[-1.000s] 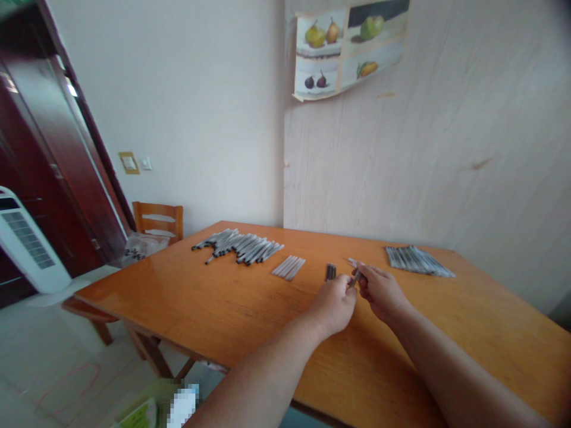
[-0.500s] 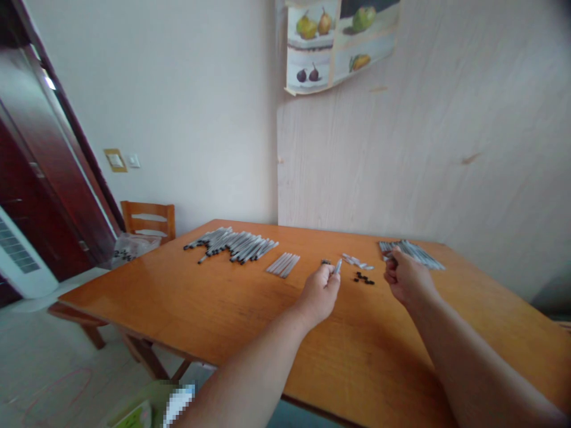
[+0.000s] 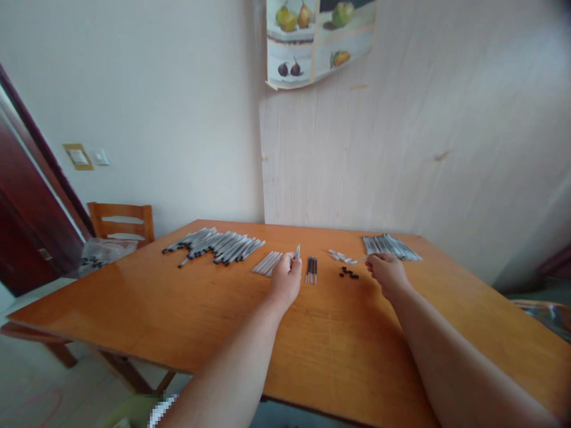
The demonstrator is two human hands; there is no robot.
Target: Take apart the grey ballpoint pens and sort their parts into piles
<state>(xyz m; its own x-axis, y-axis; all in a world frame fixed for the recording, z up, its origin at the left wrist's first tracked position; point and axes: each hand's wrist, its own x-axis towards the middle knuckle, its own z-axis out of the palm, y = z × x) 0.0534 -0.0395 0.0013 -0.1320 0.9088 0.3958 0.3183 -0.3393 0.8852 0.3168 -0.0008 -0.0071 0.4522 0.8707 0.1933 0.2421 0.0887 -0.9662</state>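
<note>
My left hand [image 3: 285, 279] is closed around a pen [image 3: 298, 251], whose pale tip points up past the thumb. Just beside it lie a row of whitish pen barrels [image 3: 266, 263], partly hidden by the hand, and several dark refills [image 3: 311, 270]. My right hand [image 3: 389, 274] is closed, fingertips pinched together; what they hold is too small to make out. To the left of that hand lie small clear-white pen caps [image 3: 341, 257] and small black plugs [image 3: 348, 273].
On the wooden table [image 3: 339, 345], a big pile of black-ended pens [image 3: 232, 246] lies at back left. More pens [image 3: 390, 246] lie in a bundle at back right, behind my right hand. A chair [image 3: 122, 221] with a plastic bag [image 3: 104, 254] stands beyond the left edge.
My right hand has come away from the bundle of pens at back right, toward the caps. The left hand has shifted left with the pen, uncovering the refills. The view has turned right.
</note>
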